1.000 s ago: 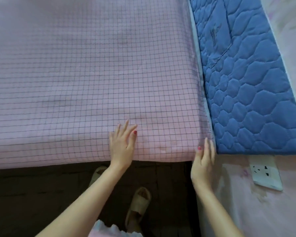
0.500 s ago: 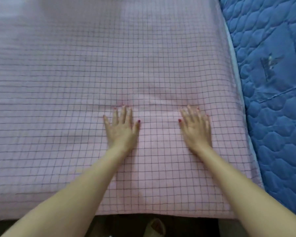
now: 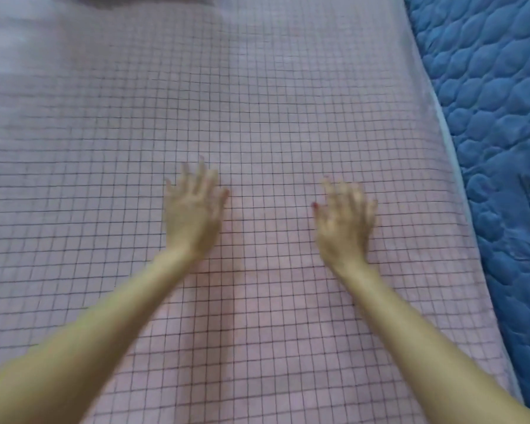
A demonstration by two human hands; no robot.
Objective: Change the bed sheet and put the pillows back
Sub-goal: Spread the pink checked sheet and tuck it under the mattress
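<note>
A pink bed sheet (image 3: 273, 102) with a thin black grid lies spread over the mattress and fills most of the view. My left hand (image 3: 193, 209) rests palm down on the sheet near the middle, fingers spread, holding nothing. My right hand (image 3: 344, 221) lies flat on the sheet a short way to its right, fingers also apart and empty. Both hands are blurred by motion. No pillow can be clearly made out.
A blue quilted pad (image 3: 496, 133) runs along the right side of the bed, beyond the sheet's right edge. A dark blurred shape (image 3: 141, 0) shows at the top edge of the view.
Both hands left the bed's near edge and corner and slid forward onto the top of the sheet. The view moved up the bed, so floor and slippers are gone.
</note>
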